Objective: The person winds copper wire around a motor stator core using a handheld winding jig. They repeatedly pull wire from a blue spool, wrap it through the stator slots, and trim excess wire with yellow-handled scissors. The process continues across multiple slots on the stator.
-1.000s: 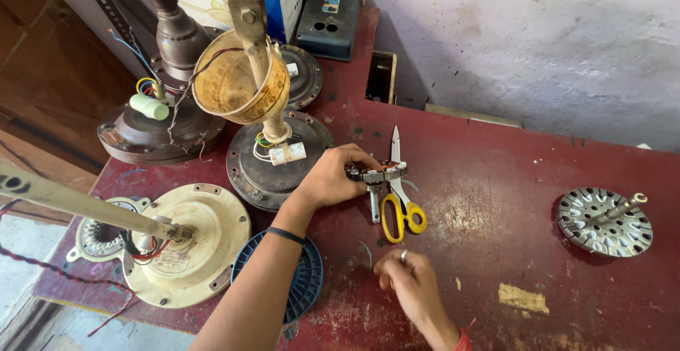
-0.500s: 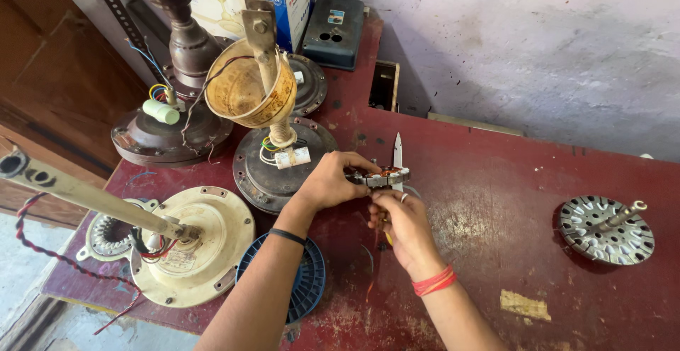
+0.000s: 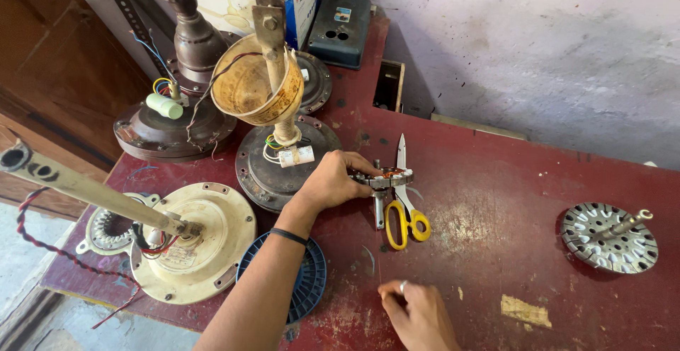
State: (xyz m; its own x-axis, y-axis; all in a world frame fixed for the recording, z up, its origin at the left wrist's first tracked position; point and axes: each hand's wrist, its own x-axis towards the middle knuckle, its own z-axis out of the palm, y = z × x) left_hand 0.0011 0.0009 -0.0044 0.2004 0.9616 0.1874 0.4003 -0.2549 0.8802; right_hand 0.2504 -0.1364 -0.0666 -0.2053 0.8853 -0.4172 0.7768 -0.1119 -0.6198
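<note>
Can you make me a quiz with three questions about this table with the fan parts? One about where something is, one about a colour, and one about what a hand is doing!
1. Where do the scissors lie?
A. on the blue reel
B. on the red table, just right of the left hand
C. on the grey box

2. What colour are the scissor handles?
A. yellow
B. green
C. black

3. What is the left hand doing?
A. resting flat on the table
B. holding the scissors
C. gripping a small wound fan part

Answers:
1. B: they lie on the table beside the hand, blades pointing towards the wall.
2. A: both loops are bright yellow.
3. C: its fingers close on the fan part, while the right hand holds nothing that shows.
</note>
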